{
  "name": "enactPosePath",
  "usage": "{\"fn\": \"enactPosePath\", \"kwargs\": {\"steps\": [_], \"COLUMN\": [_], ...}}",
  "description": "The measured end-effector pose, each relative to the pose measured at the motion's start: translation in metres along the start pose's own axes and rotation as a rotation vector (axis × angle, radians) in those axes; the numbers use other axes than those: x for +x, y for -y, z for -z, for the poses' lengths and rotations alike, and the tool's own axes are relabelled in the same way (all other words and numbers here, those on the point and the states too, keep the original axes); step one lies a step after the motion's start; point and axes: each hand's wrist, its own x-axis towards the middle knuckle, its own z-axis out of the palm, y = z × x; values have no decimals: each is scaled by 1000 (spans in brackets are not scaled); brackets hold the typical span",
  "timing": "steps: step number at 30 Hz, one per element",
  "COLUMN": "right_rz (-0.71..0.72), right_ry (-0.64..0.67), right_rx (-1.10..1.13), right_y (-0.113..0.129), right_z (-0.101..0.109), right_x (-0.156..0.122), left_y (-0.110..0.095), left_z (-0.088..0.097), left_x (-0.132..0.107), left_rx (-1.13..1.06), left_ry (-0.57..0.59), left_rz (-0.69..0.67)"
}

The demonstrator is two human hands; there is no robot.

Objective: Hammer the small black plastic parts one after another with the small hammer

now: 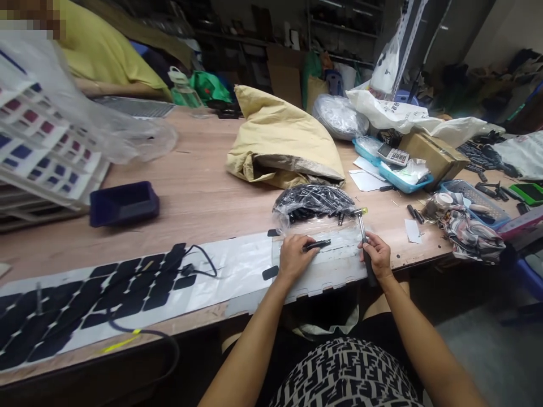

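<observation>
My left hand (296, 257) is closed on a short black pen-like piece (318, 245), whose tip points to the right. In my right hand (376, 255) is a small hammer (362, 232), gripped by its dark handle. The hammer's head with a yellow face points away from me. Both hands are over a translucent plastic sheet (339, 271) at the table's front edge. Just beyond them lies a clear plastic bag (314, 202) full of black pieces.
Left of my hands runs a white strip with black panels (139, 282) and a cable. Behind stand a dark blue tray (124, 204), a white basket (51, 152) and a yellow sack (284, 135). On the right are blue trays (403, 178) and a cloth (473, 234). A person in yellow (106, 51) sits opposite.
</observation>
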Motion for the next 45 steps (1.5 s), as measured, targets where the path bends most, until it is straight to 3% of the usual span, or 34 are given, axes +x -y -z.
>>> {"fn": "enactPosePath", "kwargs": {"steps": [9, 15, 22, 26, 32, 39, 45], "right_rz": [34, 56, 75, 160, 270, 187, 223], "right_ry": [38, 101, 238, 283, 287, 254, 245], "right_rx": [-132, -262, -440, -551, -646, -632, -643], "right_y": [1, 0, 15, 27, 31, 28, 24], "right_z": [-2, -6, -15, -26, -38, -33, -27], "right_x": [-6, -15, -66, -85, -85, -81, -80], "left_y": [-3, 2, -2, -2, -3, -7, -8], "left_z": [2, 0, 4, 6, 7, 9, 11], "left_x": [0, -2, -2, -1, 0, -1, -1], "left_rx": [-7, -37, -35, -65, -73, -107, -99], "left_ry": [102, 92, 120, 129, 119, 113, 117], "left_rz": [-99, -123, -108, -88, -85, -58, -47]}}
